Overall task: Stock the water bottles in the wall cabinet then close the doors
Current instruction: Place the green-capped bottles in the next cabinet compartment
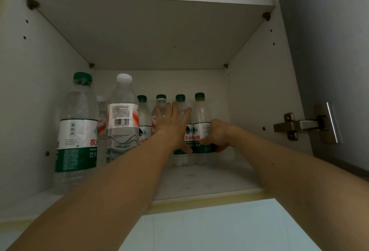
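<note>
My left hand lay flat, fingers straight, against the back-row bottles, my right hand had fingers curled round the rightmost bottle, cabinet shelf beneath.

Green-capped bottles, white cabinet

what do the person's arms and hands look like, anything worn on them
Both forearms are bare up to the frame edge: no sleeves, gloves or watch show. No ring is visible on the left hand or the right hand. A small dark mark sits on the right forearm.
</note>
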Demonstrator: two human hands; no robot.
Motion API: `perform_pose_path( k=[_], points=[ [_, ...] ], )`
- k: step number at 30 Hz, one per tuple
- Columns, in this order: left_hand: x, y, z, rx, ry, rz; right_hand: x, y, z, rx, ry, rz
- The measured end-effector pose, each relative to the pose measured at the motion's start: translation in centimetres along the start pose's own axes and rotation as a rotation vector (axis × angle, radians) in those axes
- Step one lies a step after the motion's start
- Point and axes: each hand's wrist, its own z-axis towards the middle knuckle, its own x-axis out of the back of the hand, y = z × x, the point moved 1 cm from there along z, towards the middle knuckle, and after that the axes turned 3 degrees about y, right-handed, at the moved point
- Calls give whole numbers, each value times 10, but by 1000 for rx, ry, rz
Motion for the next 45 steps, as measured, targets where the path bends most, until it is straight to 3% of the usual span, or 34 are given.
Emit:
perform_pose_path(
  k=[9, 16, 20, 24, 33, 36, 41, 45],
  points=[
    [18, -11, -17, 50, 8, -97, -14, -4, 0, -31, 68, -109],
    [20, -28, -35, 100, -161, 23, -12, -4, -5, -54, 60, -156],
    [19, -26, -33, 83, -128, 135, -7, 1, -10, -40, 4, -183],
    [15, -23, -32, 82, -93, 209, -8, -1, -14, 18, 57, -285],
    [22, -16, -35, 64, -90, 212, -9, -3, -21, 30, 100, -337],
    [36, -11, -39, 19, 8, 113, -9, -3, -21, 28, 97, -330],
    [74, -7, -69, -64, 379, -230, -8, -4, -18, 26, 107, -326],
    [90, -30, -122, -36, 563, -317, -8, -6, -19, 45, 235, -310]
  ],
)
